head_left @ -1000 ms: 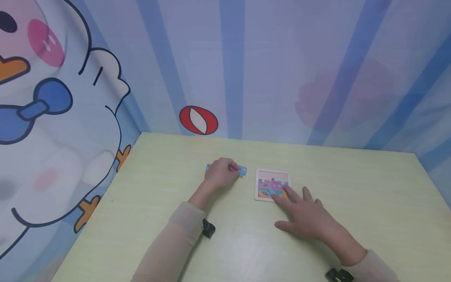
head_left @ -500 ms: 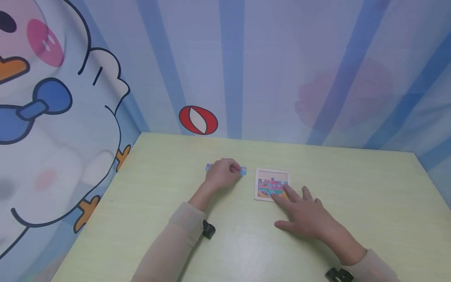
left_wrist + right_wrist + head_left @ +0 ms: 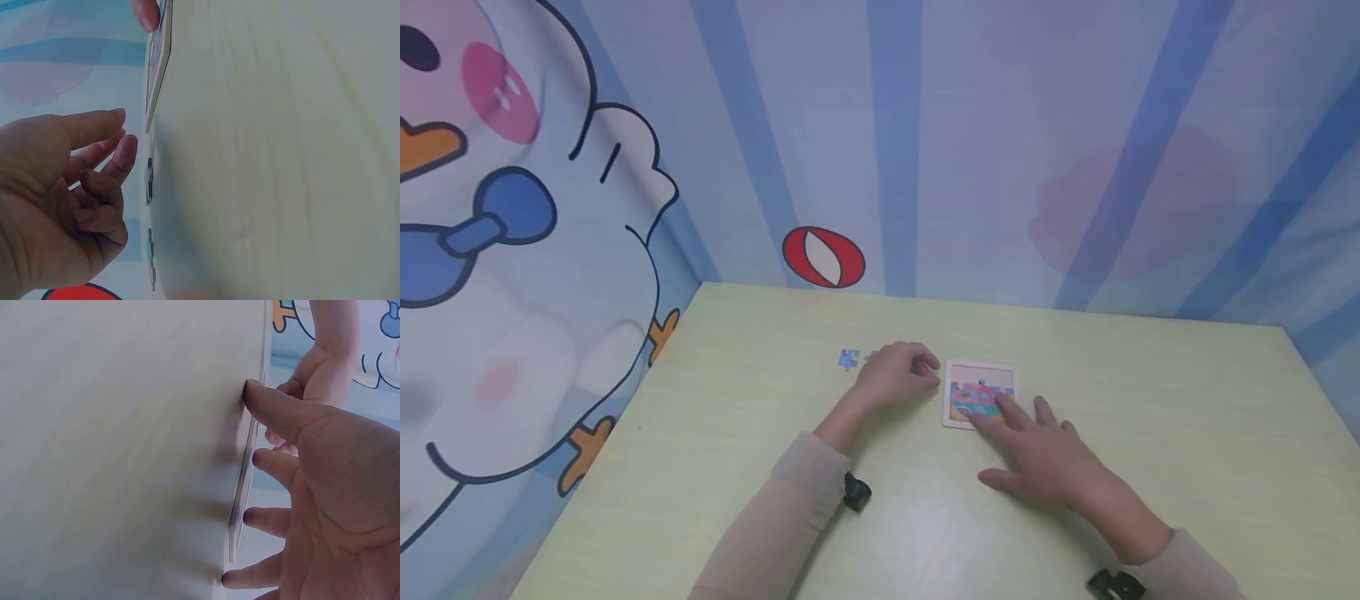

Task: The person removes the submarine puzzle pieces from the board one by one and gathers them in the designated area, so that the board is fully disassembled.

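My left hand [image 3: 897, 372] is just left of a small jigsaw puzzle in a white frame [image 3: 945, 417]. Its fingers are bent, and I cannot tell whether it holds a piece; none shows between the fingertips in either view. A blue puzzle piece [image 3: 848, 358] lies left of that hand, with another piece [image 3: 869, 356] partly hidden behind it. In the left wrist view two thin pieces appear edge-on, one near piece [image 3: 149, 181] below the frame. Fingers spread, my right hand [image 3: 1045, 458] reaches over the puzzle's lower right, index and middle fingertips over its picture.
The pale yellow table [image 3: 700, 400] meets a striped blue backdrop [image 3: 977, 167] at the back. A cartoon bird [image 3: 550, 333] is printed on the left side. Black straps with wrist devices [image 3: 856, 492] sit at both sleeves.
My left hand has moved right towards the frame, uncovering the blue pieces at the left. The piece seen at its fingertips before no longer shows. My right hand has shifted slightly left.
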Action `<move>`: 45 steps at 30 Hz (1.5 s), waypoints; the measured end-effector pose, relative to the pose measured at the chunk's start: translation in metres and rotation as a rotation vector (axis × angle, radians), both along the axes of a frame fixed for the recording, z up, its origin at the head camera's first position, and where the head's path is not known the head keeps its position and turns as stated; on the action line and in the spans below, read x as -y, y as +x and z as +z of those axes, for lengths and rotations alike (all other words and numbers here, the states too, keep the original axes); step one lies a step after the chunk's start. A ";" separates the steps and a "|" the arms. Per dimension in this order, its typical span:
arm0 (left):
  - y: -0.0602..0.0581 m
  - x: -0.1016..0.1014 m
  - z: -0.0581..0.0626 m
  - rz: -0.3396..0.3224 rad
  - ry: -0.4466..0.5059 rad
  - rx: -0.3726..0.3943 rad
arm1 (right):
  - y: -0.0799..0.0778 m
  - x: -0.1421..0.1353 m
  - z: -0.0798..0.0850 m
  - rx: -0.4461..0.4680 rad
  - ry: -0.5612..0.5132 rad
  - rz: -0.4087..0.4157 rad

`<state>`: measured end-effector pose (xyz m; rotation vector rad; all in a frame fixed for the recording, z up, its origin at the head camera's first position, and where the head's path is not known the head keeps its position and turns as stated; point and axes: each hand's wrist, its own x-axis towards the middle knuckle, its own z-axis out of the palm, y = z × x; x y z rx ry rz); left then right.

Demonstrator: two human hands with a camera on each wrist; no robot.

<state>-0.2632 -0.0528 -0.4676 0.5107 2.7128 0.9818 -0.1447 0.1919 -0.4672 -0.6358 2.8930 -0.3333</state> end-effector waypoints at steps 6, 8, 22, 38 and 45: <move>0.003 -0.011 0.000 -0.038 -0.016 0.040 | -0.003 0.006 0.000 -0.016 0.010 0.023; 0.004 -0.015 0.000 -0.045 -0.024 0.056 | -0.003 0.009 0.001 -0.016 0.009 0.031; 0.007 -0.023 0.002 -0.112 -0.120 0.051 | -0.005 0.018 0.004 0.001 0.032 0.034; 0.008 -0.024 0.000 -0.112 -0.119 0.050 | -0.005 0.020 0.006 0.010 0.029 0.031; 0.007 -0.026 -0.001 -0.102 -0.122 0.036 | -0.005 0.020 0.006 0.005 0.030 0.033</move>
